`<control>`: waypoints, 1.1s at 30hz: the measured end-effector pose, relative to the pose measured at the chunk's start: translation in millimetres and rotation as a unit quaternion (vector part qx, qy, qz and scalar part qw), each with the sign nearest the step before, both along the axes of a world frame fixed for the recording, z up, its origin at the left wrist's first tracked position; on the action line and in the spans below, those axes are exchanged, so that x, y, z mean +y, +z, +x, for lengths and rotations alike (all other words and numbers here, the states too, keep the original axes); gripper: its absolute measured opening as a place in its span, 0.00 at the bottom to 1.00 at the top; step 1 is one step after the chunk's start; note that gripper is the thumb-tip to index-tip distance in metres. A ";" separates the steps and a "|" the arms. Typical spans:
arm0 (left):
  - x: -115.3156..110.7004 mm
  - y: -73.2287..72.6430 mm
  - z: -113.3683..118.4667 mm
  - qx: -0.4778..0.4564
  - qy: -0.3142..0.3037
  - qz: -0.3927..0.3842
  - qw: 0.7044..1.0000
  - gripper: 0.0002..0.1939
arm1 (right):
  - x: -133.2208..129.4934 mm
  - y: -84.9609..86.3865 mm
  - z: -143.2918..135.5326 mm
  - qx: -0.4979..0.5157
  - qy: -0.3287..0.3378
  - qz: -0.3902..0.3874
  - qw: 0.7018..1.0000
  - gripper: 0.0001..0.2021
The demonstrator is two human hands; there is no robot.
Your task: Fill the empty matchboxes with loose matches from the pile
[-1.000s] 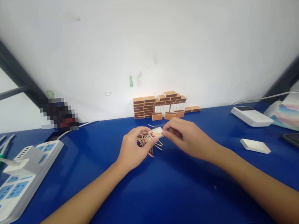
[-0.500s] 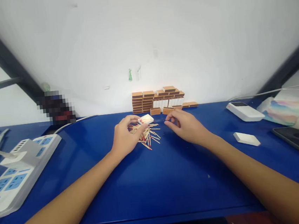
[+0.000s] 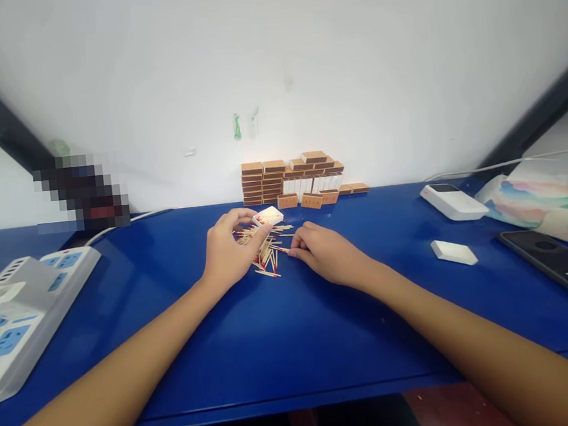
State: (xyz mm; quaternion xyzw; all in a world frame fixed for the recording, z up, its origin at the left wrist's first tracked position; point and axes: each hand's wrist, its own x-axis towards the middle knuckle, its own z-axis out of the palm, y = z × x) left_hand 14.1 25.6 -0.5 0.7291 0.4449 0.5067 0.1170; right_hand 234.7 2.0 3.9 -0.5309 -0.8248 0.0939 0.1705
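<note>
My left hand [image 3: 228, 250] holds a small white matchbox tray [image 3: 269, 215] between thumb and fingers, tilted a little, with some matches lying in it. Below the tray a loose heap of red-tipped matches [image 3: 267, 257] spreads over the blue table [image 3: 277, 347]. At the heap's right side, my right hand [image 3: 329, 254] pinches the end of one match [image 3: 281, 248]. Its other fingers are curled in. Behind both hands, brown matchboxes [image 3: 264, 183] are stacked against the wall, and several brown matchbox sleeves [image 3: 287, 201] stand in front of them.
On the left lies a white power strip [image 3: 37, 310] with a plugged-in adapter. To the right are a white device with a dark screen [image 3: 452, 201], a small white box [image 3: 454, 252], a black phone [image 3: 560, 267] and a soft tissue pack [image 3: 534, 199].
My right hand has come down and left from near the sleeves to the match heap, and its fingers have closed on a match. My left hand still holds the tray. The view has shifted slightly.
</note>
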 end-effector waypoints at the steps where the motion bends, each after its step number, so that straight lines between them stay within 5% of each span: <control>1: 0.0 0.3 -0.3 0.000 0.000 -0.001 1.000 0.12 | 1.1 1.2 3.2 -0.010 0.002 -0.002 1.000 0.07; 16: 0.9 -0.6 -1.0 0.041 -0.018 -0.018 0.999 0.14 | 4.9 6.3 32.8 -0.055 0.042 -0.018 0.997 0.08; 24: -4.8 -2.4 2.0 0.101 -0.101 -0.001 0.990 0.16 | 7.2 28.0 37.3 0.026 0.027 0.134 0.990 0.05; 33: -11.5 0.0 5.7 0.091 -0.138 -0.013 0.986 0.17 | -4.1 18.0 22.6 -0.005 0.111 0.138 0.984 0.07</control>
